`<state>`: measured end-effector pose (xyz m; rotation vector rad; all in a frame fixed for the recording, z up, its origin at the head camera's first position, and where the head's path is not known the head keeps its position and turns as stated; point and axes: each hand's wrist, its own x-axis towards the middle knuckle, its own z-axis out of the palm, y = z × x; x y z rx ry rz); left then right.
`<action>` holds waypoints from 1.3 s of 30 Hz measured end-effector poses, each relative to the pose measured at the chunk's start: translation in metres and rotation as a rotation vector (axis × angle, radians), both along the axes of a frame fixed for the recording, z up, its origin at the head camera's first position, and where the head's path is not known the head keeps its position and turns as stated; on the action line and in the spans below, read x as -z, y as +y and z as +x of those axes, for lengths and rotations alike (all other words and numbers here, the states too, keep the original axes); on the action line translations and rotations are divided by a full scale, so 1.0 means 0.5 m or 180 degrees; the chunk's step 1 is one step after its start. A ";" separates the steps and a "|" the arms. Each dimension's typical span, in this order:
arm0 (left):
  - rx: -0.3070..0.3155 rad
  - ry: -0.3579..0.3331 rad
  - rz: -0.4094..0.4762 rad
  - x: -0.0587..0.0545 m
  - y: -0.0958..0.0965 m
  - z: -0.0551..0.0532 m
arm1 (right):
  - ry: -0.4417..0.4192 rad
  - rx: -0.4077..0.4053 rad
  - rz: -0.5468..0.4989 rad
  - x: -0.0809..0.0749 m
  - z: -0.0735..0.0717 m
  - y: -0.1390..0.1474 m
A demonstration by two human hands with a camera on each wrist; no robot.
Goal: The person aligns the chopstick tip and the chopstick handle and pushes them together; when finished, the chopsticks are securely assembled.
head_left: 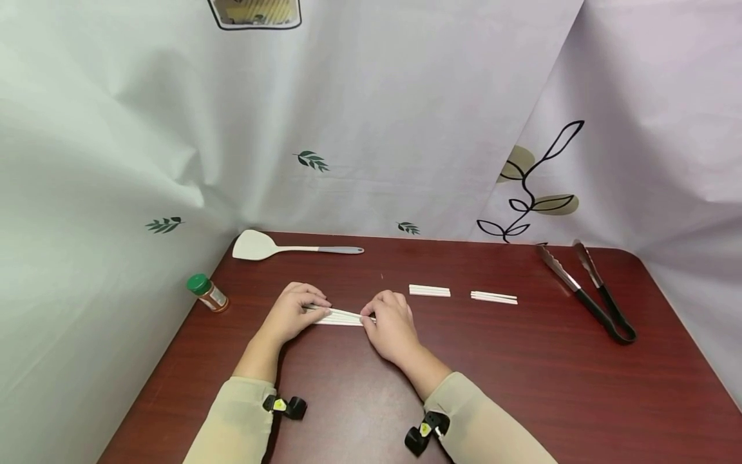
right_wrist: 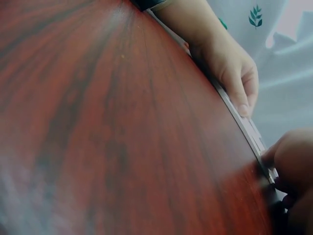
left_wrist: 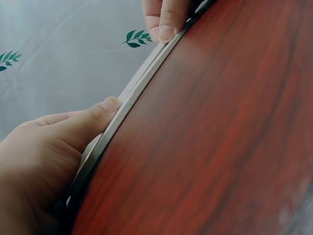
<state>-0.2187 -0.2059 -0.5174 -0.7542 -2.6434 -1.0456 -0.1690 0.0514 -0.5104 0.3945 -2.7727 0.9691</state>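
Several slender white sticks (head_left: 342, 318) lie side by side at the middle of the table, spanning both hands. My left hand (head_left: 297, 312) holds their left end, thumb on the near side and fingers over the far side. At the right end, my right hand (head_left: 391, 325) pinches with thumb and fingertips. In the left wrist view the left thumb presses along the white sticks (left_wrist: 127, 95). The right wrist view shows the same row of sticks (right_wrist: 244, 125) between the two hands. Both stick ends are hidden under the fingers.
Two groups of short white sticks (head_left: 429, 291) (head_left: 494, 298) lie right of my right hand. Black-handled tongs (head_left: 603, 303) rest farther right. A white spatula (head_left: 257, 245) lies along the back edge, and a green-capped spice jar (head_left: 210, 294) stands at the left edge. White printed cloth (head_left: 371, 116) surrounds the table.
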 end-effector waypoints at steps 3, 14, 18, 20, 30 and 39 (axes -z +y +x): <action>0.0014 0.0049 0.0042 0.002 0.000 -0.001 | -0.0017 -0.0013 -0.0008 0.000 0.000 0.001; 0.0021 0.0263 0.0261 0.014 -0.002 -0.005 | 0.0158 0.0030 -0.0215 0.005 0.002 0.003; 0.0031 0.0397 0.0325 0.018 -0.003 -0.006 | 0.0290 0.0079 -0.0308 0.009 -0.001 0.003; 0.0034 0.0452 0.0322 0.018 -0.003 -0.007 | 0.0353 0.0094 -0.0343 0.011 -0.002 0.003; -0.0190 0.0565 0.0181 0.015 0.005 -0.002 | 0.0732 0.0039 -0.0436 0.013 -0.005 0.008; -0.0289 0.0729 -0.0004 0.011 0.026 0.001 | 0.1164 -0.0132 -0.0365 0.020 -0.012 0.023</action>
